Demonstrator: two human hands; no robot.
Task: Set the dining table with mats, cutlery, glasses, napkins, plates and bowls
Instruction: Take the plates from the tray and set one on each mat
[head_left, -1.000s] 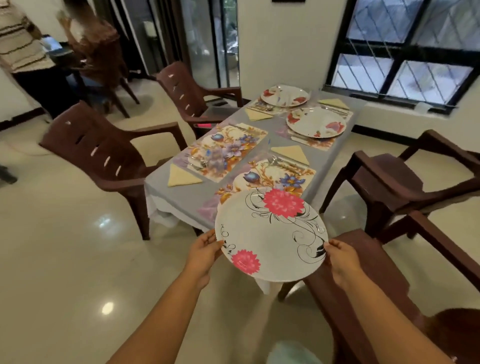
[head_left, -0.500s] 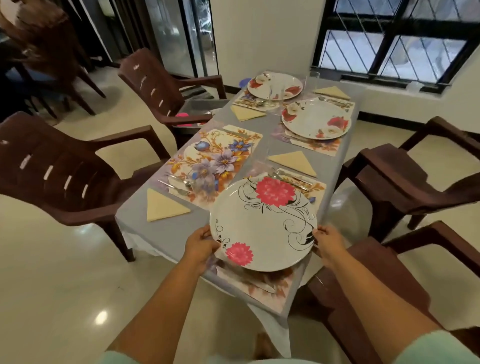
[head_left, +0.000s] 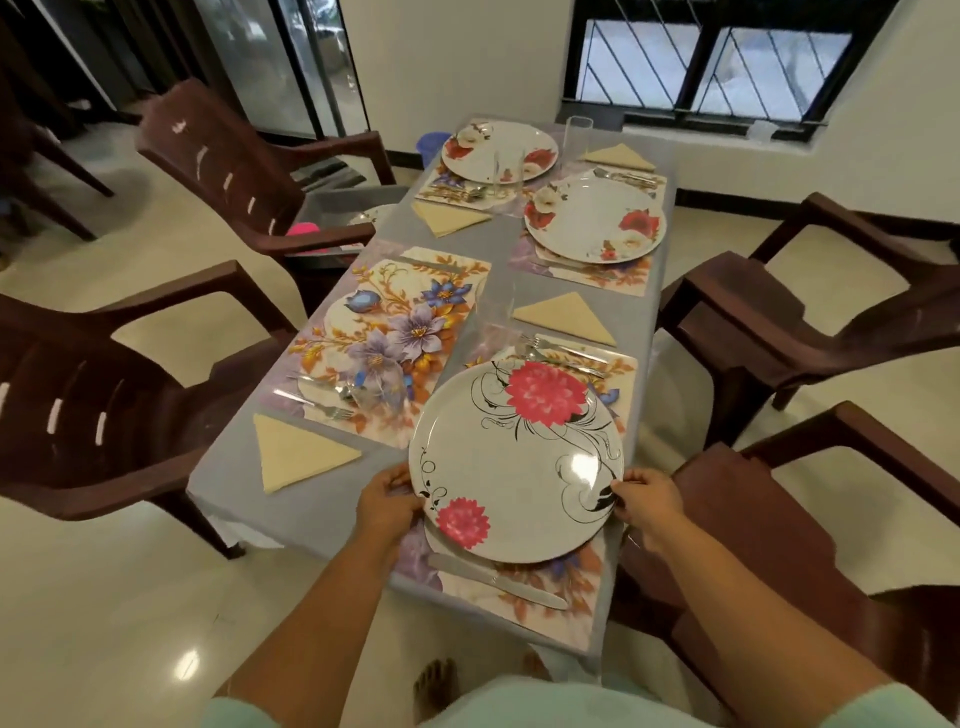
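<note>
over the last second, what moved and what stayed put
Both hands, left hand and right hand, carried the pink-flower plate forward from off the table's end to over the near mat. Their grip is unchanged; the napkins, cutlery and far plates stayed.

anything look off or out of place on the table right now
Nothing spilled or damaged. One gap: the near-left floral mat has cutlery and a glass but no plate, unlike the two far settings. The plate with pink flowers, held by the left hand and right hand, is over the near-right mat.
</note>
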